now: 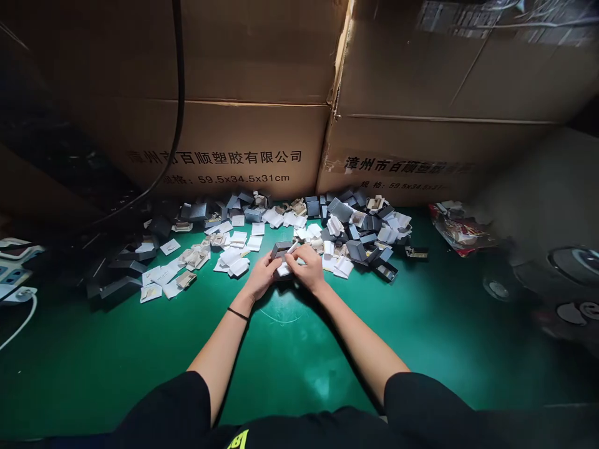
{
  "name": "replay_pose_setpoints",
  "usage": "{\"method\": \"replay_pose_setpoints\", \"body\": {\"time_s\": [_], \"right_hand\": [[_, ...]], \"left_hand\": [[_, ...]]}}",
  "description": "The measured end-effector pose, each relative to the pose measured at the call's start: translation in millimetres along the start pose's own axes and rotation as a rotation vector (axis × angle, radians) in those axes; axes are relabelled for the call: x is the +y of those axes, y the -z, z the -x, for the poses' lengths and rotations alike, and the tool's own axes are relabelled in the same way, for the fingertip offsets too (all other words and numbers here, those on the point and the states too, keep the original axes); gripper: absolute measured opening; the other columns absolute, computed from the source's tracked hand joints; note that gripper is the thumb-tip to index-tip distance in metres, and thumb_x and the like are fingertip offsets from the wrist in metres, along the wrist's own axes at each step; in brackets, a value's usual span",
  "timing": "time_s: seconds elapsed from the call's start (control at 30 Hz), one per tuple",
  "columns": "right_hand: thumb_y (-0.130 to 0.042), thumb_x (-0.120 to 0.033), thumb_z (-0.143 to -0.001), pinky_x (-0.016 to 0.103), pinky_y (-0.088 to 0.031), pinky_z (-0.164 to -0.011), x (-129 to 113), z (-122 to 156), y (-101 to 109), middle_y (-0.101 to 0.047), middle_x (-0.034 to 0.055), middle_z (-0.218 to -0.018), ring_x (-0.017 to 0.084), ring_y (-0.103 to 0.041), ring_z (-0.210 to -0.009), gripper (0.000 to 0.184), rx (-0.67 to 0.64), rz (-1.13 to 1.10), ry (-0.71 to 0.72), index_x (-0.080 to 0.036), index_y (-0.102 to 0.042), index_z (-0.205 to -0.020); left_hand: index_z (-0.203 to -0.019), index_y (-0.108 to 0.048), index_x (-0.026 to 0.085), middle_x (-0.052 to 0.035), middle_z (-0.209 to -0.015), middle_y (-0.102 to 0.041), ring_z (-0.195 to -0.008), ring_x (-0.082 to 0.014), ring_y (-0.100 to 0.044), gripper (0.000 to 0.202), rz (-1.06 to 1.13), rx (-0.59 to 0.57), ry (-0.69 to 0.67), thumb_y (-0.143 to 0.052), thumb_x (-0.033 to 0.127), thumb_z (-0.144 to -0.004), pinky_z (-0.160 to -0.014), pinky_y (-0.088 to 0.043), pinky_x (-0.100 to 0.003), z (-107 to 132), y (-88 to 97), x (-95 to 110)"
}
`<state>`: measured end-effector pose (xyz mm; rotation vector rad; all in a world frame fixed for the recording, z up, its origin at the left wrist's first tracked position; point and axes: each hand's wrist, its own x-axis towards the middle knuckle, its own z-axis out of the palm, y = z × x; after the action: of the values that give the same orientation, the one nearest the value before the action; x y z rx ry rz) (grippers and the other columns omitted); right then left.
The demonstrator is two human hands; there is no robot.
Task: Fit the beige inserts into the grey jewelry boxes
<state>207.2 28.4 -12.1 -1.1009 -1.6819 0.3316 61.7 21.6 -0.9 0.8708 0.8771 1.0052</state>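
Reaching forward from black sleeves (178,405), both bare forearms converge over the green bench (290,355); a black band (238,313) circles the left wrist; the left hand (261,276) and right hand (306,267) meet near mid-bench, fingertips touching; the left grip closes around a small grey box (279,249), the right grip pinches a white card (283,269) just beside that box; whether the box rests on the bench I cannot tell; just beyond lies a wide scatter of loose cards (238,240) and grey boxes (358,249); a white power strip (14,262) sits far left, a clear bag (461,232) far right; two cardboard cartons (253,125) stand behind.
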Motion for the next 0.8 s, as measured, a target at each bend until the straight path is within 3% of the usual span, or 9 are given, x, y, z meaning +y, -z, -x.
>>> {"method": "replay_pose_setpoints", "body": {"time_s": [0.1,0.17,0.27,0.33,0.5,0.67,0.8], "right_hand": [[-0.063,-0.04,-0.081,0.035,-0.049,-0.071,-4,1,-4,-0.051,0.0013,-0.068,0.017,-0.051,-0.071,0.028,0.126,-0.075,-0.141,-0.022,-0.048,-0.066],[-0.063,-0.037,-0.079,0.034,-0.051,-0.073,-5,1,-6,-0.056,0.0045,-0.082,0.018,-0.053,-0.078,0.02,0.17,-0.115,-0.184,-0.02,-0.055,-0.08],[-0.059,-0.032,-0.082,0.033,-0.053,-0.073,-6,1,-5,-0.06,0.006,-0.092,0.017,-0.057,-0.079,0.025,0.167,-0.144,-0.216,-0.019,-0.06,-0.103],[-0.058,-0.03,-0.082,0.033,-0.053,-0.073,-7,0,-3,-0.061,0.0044,-0.086,0.016,-0.057,-0.072,0.024,0.15,-0.152,-0.215,-0.019,-0.063,-0.103],[-0.057,-0.03,-0.086,0.034,-0.052,-0.075,-12,-4,4,-0.066,0.0057,-0.083,0.017,-0.06,-0.072,0.016,0.15,-0.153,-0.155,-0.018,-0.067,-0.088],[-0.055,-0.03,-0.088,0.034,-0.053,-0.075,-14,-2,1,-0.069,0.0053,-0.083,0.018,-0.062,-0.074,0.018,0.104,-0.13,-0.134,-0.02,-0.068,-0.085],[-0.054,-0.031,-0.089,0.034,-0.053,-0.074,-13,1,-2,-0.07,0.0067,-0.084,0.018,-0.063,-0.074,0.02,0.109,-0.128,-0.087,-0.019,-0.07,-0.085]], "left_hand": [[-0.105,-0.066,0.013,-0.0062,-0.092,-0.069,-0.08,-0.016,-0.062,0.035,-0.02,0.062,-0.001,-0.068,0.025,-0.072,-0.07,-0.048,-0.025,-2,-3.0,-1],[-0.1,-0.066,0.013,-0.0047,-0.084,-0.068,-0.073,-0.0146,-0.06,0.031,-0.027,0.113,0.003,-0.066,0.023,-0.071,-0.065,-0.048,-0.024,-2,-5.2,-2],[-0.094,-0.065,0.014,-0.0013,-0.075,-0.064,-0.062,-0.011,-0.056,0.024,-0.026,0.206,-0.023,-0.062,0.02,-0.071,-0.055,-0.044,-0.021,-2,-9.1,-2],[-0.094,-0.063,0.014,-0.0007,-0.074,-0.064,-0.06,-0.0108,-0.055,0.024,-0.02,0.232,-0.034,-0.061,0.02,-0.071,-0.054,-0.044,-0.021,-1,-11.3,-1],[-0.108,-0.057,0.018,-0.0042,-0.081,-0.067,-0.073,-0.0179,-0.062,0.03,0.025,0.152,0.054,-0.058,0.026,-0.08,-0.059,-0.053,-0.029,1,-9.9,5],[-0.103,-0.055,0.017,-0.0055,-0.083,-0.065,-0.065,-0.0167,-0.061,0.026,0.098,0.034,0.116,-0.059,0.032,-0.081,-0.045,-0.05,-0.025,3,1.1,9],[-0.103,-0.054,0.017,-0.0043,-0.08,-0.063,-0.064,-0.0165,-0.06,0.028,0.099,-0.053,0.135,-0.059,0.035,-0.082,-0.044,-0.05,-0.025,3,5.5,7]]}}
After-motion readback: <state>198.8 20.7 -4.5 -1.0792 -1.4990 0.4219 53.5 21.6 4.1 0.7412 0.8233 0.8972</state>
